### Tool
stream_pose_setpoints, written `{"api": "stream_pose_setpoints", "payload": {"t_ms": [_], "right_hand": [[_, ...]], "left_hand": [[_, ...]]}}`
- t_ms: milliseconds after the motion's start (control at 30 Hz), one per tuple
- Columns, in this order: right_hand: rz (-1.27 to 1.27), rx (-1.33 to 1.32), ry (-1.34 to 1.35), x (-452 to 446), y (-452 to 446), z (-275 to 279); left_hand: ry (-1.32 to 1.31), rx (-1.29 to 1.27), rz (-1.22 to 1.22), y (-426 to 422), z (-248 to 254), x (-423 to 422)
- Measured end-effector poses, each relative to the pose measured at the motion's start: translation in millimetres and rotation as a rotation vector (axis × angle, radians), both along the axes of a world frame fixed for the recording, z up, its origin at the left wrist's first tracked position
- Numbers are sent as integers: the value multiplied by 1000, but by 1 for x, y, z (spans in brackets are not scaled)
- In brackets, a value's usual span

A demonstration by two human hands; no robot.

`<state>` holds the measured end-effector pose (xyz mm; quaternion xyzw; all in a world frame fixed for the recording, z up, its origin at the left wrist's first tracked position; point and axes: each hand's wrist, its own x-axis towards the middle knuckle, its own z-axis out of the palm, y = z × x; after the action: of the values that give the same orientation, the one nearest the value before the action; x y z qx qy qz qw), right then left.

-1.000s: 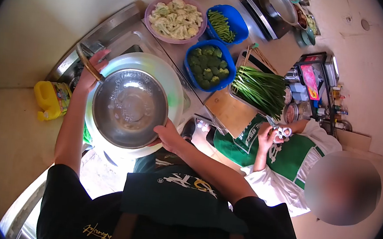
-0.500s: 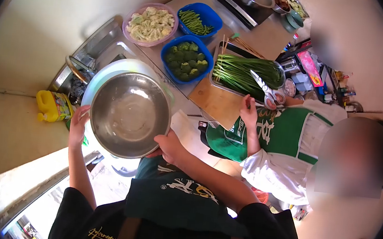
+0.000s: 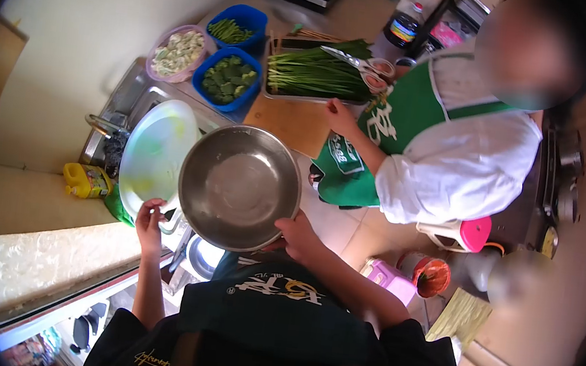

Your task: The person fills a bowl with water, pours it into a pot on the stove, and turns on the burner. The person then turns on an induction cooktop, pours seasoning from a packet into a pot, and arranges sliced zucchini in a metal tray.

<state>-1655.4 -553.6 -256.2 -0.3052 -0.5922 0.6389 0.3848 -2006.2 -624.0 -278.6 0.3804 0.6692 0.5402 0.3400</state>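
A wide stainless steel mixing bowl [image 3: 238, 188] tilts toward me, its inside bare apart from a little wetness or glare. My right hand [image 3: 300, 237] grips its rim at the lower right, thumb over the edge. My left hand [image 3: 150, 226] is off the bowl, fingers loosely bent and apart, close to the lower rim of a large white basin [image 3: 137, 165]. That basin leans by the sink with yellow-green marks inside, and the steel bowl overlaps its right side.
A sink [image 3: 105, 151], yellow jug [image 3: 86, 181], cauliflower bowl [image 3: 154, 66], and blue tubs of green beans [image 3: 229, 31] and broccoli [image 3: 227, 78] line the counter. At right, a co-worker in a green apron [image 3: 418, 100] holds scissors [image 3: 347, 59] over a tray of green stalks [image 3: 313, 70].
My left hand has let go of the steel bowl and sits lower by the basin. The bowl, in my right hand, has moved right, uncovering more of the basin. My view has turned right.
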Motion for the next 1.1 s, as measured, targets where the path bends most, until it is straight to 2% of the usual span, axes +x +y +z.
{"api": "stream_pose_setpoints", "payload": {"t_ms": [33,100,167,200,300,367,433,567,633,733,767,833,900,933,967,1033,1067,1100], "right_hand": [[-16,227,-15,13,-5,5],[-244,-921,196,43,-22,18],[-281,-872,204,76,-43,-9],[-301,-823,193,92,-56,-23],[-355,-861,357,144,-94,-48],[-466,-916,354,170,-113,-33],[-629,-965,329,200,-137,-36],[-710,-948,492,253,-192,-64],[-772,-970,444,274,-215,-63],[-1004,-958,641,297,-247,-64],[-1009,-950,640,306,-255,-67],[-1225,-853,622,325,-265,-69],[-1266,-857,692,352,-272,-74],[-1322,-833,695,365,-275,-74],[-1378,-808,695,376,-275,-73],[-1421,-768,714,407,-270,-60],[-1477,-751,735,425,-264,-54],[-1531,-730,755,445,-258,-48]], "left_hand": [[5,-31,-39,-2,-5,13],[1,-136,-132,-11,-23,32],[145,-212,-231,-21,-37,53],[193,-218,-280,-30,-59,54],[451,-408,-476,-44,-66,77],[558,-412,-603,-54,-71,82],[560,-483,-669,-61,-80,79],[588,-598,-791,-68,-98,71],[643,-735,-834,-60,-94,86],[655,-669,-885,-45,-104,98],[670,-667,-890,-36,-98,113],[655,-662,-899,-21,-106,126],[814,-580,-1029,-5,-102,147],[860,-458,-1051,-1,-117,148],[808,-493,-1081,6,-131,146],[935,-298,-1319,21,-240,93],[941,-408,-1411,30,-275,83],[914,-503,-1380,41,-276,105]]}}
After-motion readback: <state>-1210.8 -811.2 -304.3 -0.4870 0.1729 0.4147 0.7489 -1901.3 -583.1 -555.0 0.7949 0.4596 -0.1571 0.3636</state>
